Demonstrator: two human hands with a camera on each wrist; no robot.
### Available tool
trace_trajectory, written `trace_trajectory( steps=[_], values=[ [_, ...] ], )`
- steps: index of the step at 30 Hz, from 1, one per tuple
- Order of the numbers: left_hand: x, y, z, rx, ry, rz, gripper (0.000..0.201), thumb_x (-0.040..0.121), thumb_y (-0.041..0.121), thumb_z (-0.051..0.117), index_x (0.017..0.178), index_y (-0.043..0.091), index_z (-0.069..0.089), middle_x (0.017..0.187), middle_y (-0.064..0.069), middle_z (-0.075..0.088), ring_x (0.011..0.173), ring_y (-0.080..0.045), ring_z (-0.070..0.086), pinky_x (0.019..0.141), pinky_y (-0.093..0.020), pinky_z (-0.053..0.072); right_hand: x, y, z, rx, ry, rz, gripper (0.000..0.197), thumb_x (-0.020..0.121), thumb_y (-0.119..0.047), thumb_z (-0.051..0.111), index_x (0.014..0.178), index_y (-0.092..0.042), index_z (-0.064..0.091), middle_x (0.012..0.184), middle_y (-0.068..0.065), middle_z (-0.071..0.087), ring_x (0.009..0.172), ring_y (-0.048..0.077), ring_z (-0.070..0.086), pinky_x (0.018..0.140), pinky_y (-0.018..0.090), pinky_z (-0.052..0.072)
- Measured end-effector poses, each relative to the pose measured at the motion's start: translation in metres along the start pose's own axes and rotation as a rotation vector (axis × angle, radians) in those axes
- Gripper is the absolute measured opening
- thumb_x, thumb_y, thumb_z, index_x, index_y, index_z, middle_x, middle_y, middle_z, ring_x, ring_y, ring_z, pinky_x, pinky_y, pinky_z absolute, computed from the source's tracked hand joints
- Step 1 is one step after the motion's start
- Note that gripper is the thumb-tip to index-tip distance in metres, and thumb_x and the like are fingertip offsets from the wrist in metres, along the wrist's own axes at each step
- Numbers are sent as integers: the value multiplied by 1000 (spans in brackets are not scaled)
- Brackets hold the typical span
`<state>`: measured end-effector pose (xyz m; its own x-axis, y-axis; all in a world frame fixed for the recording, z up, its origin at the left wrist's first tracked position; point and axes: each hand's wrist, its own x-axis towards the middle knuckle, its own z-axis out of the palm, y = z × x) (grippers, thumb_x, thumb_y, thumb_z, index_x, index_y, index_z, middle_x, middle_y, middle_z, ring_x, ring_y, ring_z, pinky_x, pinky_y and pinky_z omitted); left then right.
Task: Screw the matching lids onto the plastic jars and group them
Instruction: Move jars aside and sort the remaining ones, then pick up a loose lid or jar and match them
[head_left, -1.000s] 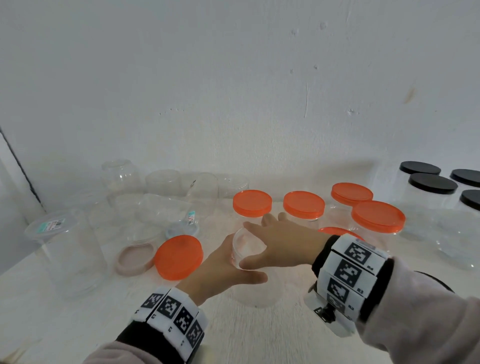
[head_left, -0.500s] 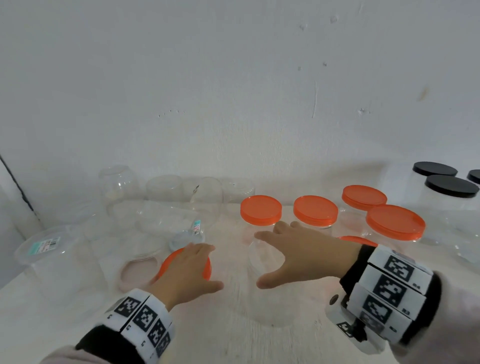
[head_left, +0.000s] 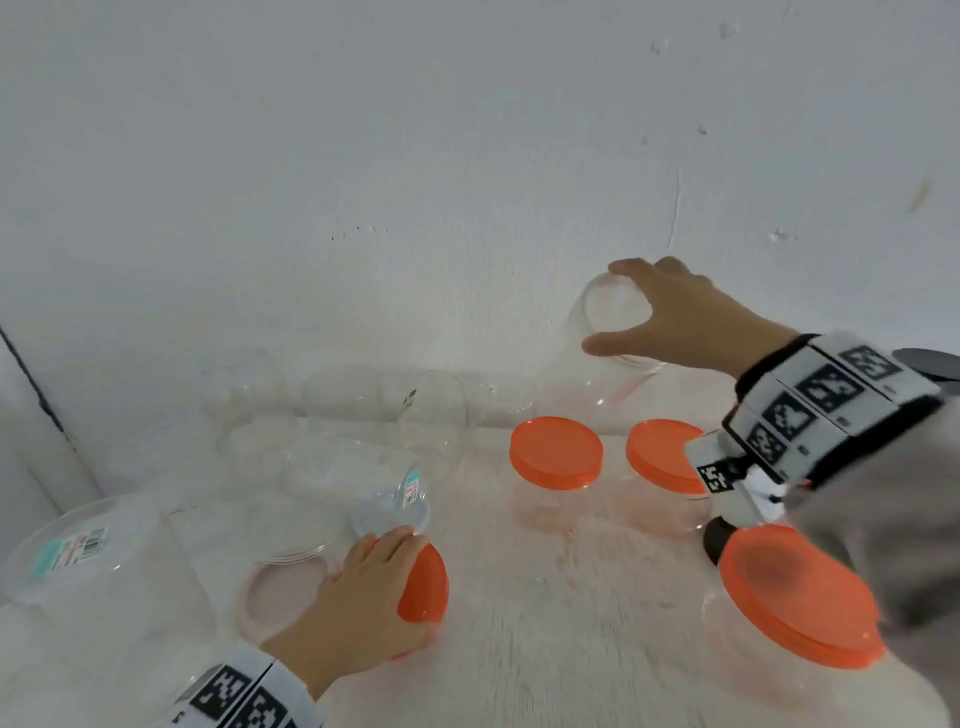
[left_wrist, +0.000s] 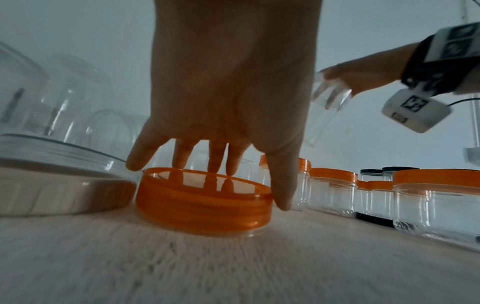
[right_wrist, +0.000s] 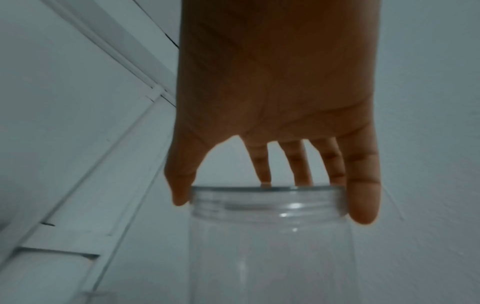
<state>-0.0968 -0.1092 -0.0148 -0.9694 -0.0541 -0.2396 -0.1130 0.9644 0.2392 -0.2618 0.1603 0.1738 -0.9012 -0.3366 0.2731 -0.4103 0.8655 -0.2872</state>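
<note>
A clear lidless jar (head_left: 608, 379) hangs tilted in the air near the wall. My right hand (head_left: 610, 309) grips it by its threaded rim, thumb on one side and fingers on the other, as the right wrist view shows for the jar (right_wrist: 270, 246) and the hand (right_wrist: 270, 205). A loose orange lid (head_left: 423, 587) lies on the white table at the front left. My left hand (head_left: 387, 577) covers it from above. In the left wrist view the fingers (left_wrist: 182, 160) curl over the far rim of the lid (left_wrist: 205, 209) and the thumb presses its right side.
Three jars with orange lids (head_left: 556, 460), (head_left: 665, 457), (head_left: 800, 597) stand at the right. A black lid (head_left: 930, 364) shows behind my right wrist. Empty clear jars (head_left: 431, 410) line the wall. A large labelled tub (head_left: 83, 561) and a clear lid (head_left: 283, 592) lie at the left.
My left hand let go of the clear jar, moved left and closed over the orange lid. My right hand lifted the jar off the table, up and to the right.
</note>
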Motion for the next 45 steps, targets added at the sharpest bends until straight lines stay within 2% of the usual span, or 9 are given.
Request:
trace_trajectory(
  steps=[6, 12, 20, 22, 25, 29, 33, 36, 45],
  values=[
    [1, 0, 4, 18, 24, 2, 89, 83, 58, 58, 151, 34, 5, 156, 19, -6, 147, -17, -4, 114, -44, 26, 48, 1, 49, -118, -113, 171, 93, 76, -54, 75, 148, -23, 25, 143, 12, 32, 130, 40, 32, 95, 50, 39],
    [4, 3, 8, 25, 66, -23, 88, 81, 59, 58, 148, 40, 4, 154, 25, -9, 147, -14, -5, 113, -43, 26, 82, 7, 91, -219, -250, 292, 88, 77, -54, 74, 145, -18, 30, 140, 14, 36, 129, 42, 37, 102, 51, 40],
    [6, 3, 10, 24, 116, -20, 91, 78, 62, 58, 147, 46, 2, 152, 29, -11, 146, -10, -6, 112, -39, 24, 101, 17, 115, -290, -347, 366, 81, 80, -53, 70, 142, -15, 34, 139, 14, 39, 124, 38, 46, 94, 46, 43],
    [6, 2, 10, 18, 110, -11, 90, 78, 62, 58, 147, 45, 2, 152, 28, -10, 146, -11, -6, 113, -39, 23, 104, 18, 112, -299, -392, 350, 70, 84, -48, 68, 137, -11, 44, 136, 14, 49, 120, 33, 52, 90, 38, 43],
    [7, 1, 10, -6, 116, -5, 88, 78, 60, 59, 146, 45, 5, 152, 28, -7, 146, -11, -5, 114, -40, 20, 111, 6, 105, -243, -412, 271, 40, 87, -41, 69, 111, -11, 61, 125, 7, 61, 94, 18, 60, 71, 18, 43],
    [8, -1, 10, -26, 121, 1, 88, 77, 59, 60, 146, 46, 6, 151, 28, -5, 145, -11, -4, 113, -40, 21, 120, -32, 113, -258, -431, 179, 73, 83, -58, 66, 133, -8, 51, 132, 9, 59, 117, 25, 57, 81, 31, 42],
    [7, -3, 9, -12, 123, 25, 87, 77, 59, 60, 146, 45, 8, 152, 27, -3, 144, -9, -1, 111, -41, 22, 126, -51, 132, -242, -490, 76, 50, 80, -58, 70, 116, -24, 63, 131, 7, 60, 106, 19, 62, 84, 31, 47],
    [5, -3, 7, -8, 126, 37, 87, 77, 60, 60, 147, 43, 10, 154, 24, 1, 144, -11, 2, 110, -42, 24, 127, -54, 144, -249, -495, 56, 65, 79, -50, 75, 131, -15, 57, 134, 13, 56, 124, 34, 51, 98, 41, 41],
    [-3, 2, -3, -85, 227, 49, 80, 74, 65, 57, 141, 44, 20, 144, 33, 17, 134, -7, 18, 103, -34, 26, 135, -65, 157, -308, -479, -11, 70, 69, -50, 82, 126, -18, 58, 121, 11, 61, 116, 32, 56, 95, 41, 44]
  ],
)
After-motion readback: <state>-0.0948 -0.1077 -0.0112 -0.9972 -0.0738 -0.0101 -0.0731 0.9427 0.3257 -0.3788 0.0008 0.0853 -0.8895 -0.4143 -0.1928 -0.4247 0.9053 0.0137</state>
